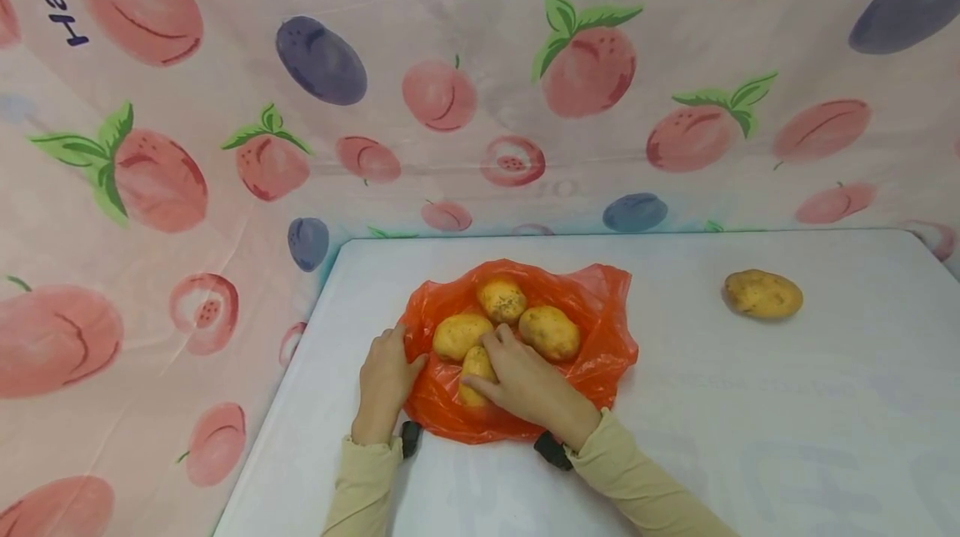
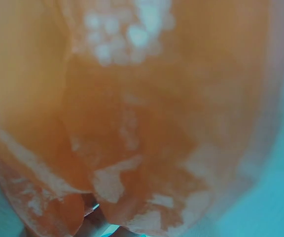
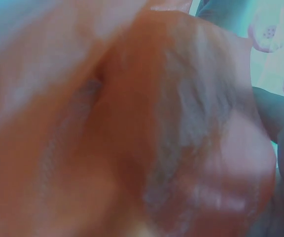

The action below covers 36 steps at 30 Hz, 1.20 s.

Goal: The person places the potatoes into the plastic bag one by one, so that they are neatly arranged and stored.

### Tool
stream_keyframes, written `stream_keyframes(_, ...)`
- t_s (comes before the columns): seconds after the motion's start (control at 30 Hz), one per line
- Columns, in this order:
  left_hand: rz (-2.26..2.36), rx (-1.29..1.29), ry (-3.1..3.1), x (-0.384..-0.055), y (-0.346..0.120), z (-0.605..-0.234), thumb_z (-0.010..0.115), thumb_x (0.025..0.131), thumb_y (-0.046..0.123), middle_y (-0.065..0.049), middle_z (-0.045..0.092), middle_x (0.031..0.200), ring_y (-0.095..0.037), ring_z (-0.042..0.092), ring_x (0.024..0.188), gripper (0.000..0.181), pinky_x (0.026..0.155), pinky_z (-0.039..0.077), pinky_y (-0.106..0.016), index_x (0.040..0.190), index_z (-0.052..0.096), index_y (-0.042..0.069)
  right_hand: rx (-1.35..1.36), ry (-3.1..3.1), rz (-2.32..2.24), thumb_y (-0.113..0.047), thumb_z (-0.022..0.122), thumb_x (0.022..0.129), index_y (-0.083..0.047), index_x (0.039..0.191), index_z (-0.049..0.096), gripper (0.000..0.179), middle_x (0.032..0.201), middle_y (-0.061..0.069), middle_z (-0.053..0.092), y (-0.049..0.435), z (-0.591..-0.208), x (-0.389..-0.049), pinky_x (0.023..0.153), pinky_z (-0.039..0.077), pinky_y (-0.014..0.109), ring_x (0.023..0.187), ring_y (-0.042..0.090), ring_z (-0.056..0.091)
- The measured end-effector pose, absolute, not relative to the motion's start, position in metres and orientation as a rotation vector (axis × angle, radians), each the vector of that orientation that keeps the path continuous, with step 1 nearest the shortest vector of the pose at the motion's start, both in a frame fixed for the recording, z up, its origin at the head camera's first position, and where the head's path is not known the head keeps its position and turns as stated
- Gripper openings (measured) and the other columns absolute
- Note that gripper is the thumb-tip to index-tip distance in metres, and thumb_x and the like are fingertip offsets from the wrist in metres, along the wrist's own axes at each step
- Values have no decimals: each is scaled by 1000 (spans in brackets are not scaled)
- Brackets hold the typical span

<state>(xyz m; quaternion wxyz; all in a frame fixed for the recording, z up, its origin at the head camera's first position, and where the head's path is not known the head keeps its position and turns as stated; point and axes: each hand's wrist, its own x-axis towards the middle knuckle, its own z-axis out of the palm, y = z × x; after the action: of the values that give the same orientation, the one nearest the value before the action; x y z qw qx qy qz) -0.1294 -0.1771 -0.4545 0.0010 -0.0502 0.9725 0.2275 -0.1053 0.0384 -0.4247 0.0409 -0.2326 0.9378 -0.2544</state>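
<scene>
On the white table a red plastic bag (image 1: 600,337) lies spread out, with several yellow potatoes on it. My right hand (image 1: 528,378) reaches in over the bag's right side and grips the nearest potato (image 1: 475,374), thumb on one side and fingers on the other. Around that one lie a left potato (image 1: 459,337), a back potato (image 1: 502,300) and a right potato (image 1: 550,333). At the bag's left edge, my left hand (image 1: 384,387) holds the plastic between thumb and fingers. Blurred orange plastic (image 2: 171,123) fills most of the left wrist view, and plastic (image 3: 132,123) covers much of the right one.
Another potato (image 1: 763,294) lies apart on the right side of the white table (image 1: 750,404). A fruit-print cloth (image 1: 465,45) hangs behind the table and along its left side. Black wrist cameras (image 1: 553,451) sit under both wrists.
</scene>
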Motion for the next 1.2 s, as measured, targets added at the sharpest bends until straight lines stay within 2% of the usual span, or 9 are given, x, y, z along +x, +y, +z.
stream_keyframes(0.3, 676, -113, 3106, -128, -178, -458, 79, 85, 19, -19, 62, 111, -34, 56, 99, 54, 86, 55, -50, 129, 55, -2, -735, 2907, -745, -54, 60, 94, -3, 125, 57, 60, 103, 9, 54, 42, -424, -105, 87, 58, 39, 87, 20, 60)
stream_keyframes(0.47, 686, -121, 3088, -128, -178, -457, 78, 86, 19, -19, 62, 112, -33, 55, 99, 55, 87, 55, -50, 131, 54, -2, -746, 2920, -730, -52, 61, 94, -1, 127, 57, 60, 110, 12, 56, 45, -423, -105, 93, 55, 43, 98, 25, 61)
stream_keyframes(0.6, 687, -115, 3092, -128, -178, -456, 78, 86, 19, -19, 62, 112, -33, 56, 99, 55, 87, 55, -50, 131, 54, -2, -743, 2934, -709, -51, 62, 94, 0, 127, 57, 62, 113, 12, 55, 50, -421, -105, 93, 55, 42, 101, 25, 59)
stream_keyframes(0.9, 688, -111, 3090, -128, -178, -456, 78, 87, 19, -19, 62, 112, -33, 56, 99, 55, 87, 55, -50, 131, 53, -2, -699, 2934, -696, -49, 64, 94, -5, 135, 54, 61, 129, 13, 56, 64, -412, -104, 95, 54, 45, 118, 27, 57)
stream_keyframes(1.07, 697, -122, 3077, -128, -177, -456, 77, 87, 19, -20, 62, 116, -34, 55, 102, 55, 90, 54, -51, 133, 53, -2, -747, 3001, -690, -40, 68, 93, -3, 134, 55, 57, 124, 12, 57, 76, -406, -104, 96, 54, 41, 111, 25, 58)
stream_keyframes(1.2, 704, -131, 3068, -128, -177, -456, 77, 87, 20, -20, 61, 118, -34, 55, 104, 57, 92, 53, -51, 134, 52, -2, -788, 3051, -705, -31, 73, 91, -4, 122, 59, 43, 110, 6, 56, 86, -402, -103, 85, 56, 32, 95, 18, 54)
